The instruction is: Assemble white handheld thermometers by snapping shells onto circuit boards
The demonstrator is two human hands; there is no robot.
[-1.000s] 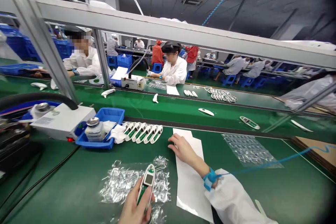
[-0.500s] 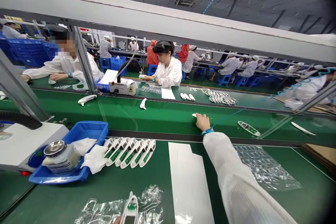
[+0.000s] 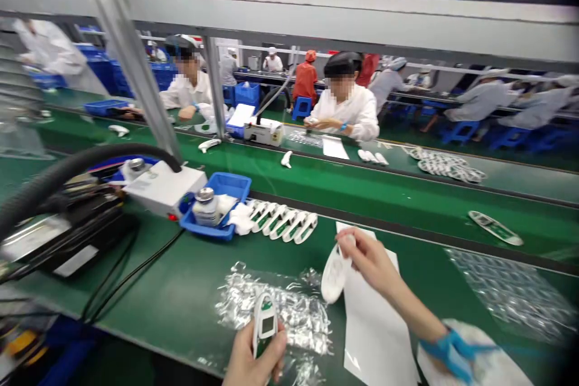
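Note:
In my left hand (image 3: 257,354) is a white plastic housing half (image 3: 265,321) with a green circuit board and a small display, held upright between thumb and fingers. Just right of it, my right hand (image 3: 371,258) pinches a white oval plastic cover (image 3: 333,277) by its upper end, over the bench. The two parts are apart. Crumpled clear plastic packaging (image 3: 294,313) lies behind and beside my left hand. Beneath my right hand are long white paper sheets (image 3: 371,325).
Several white housings with green boards (image 3: 289,224) stand in a row beside a blue tray (image 3: 212,230) holding a metal-topped bottle. A green conveyor (image 3: 362,184) runs behind, with another housing (image 3: 495,228) on it. Clear blister sheet (image 3: 511,292) lies right. Co-workers sit opposite.
My right hand has come back from the conveyor to the bench, bringing the white cover. My left hand with the housing is now more fully in view. The view has turned left.

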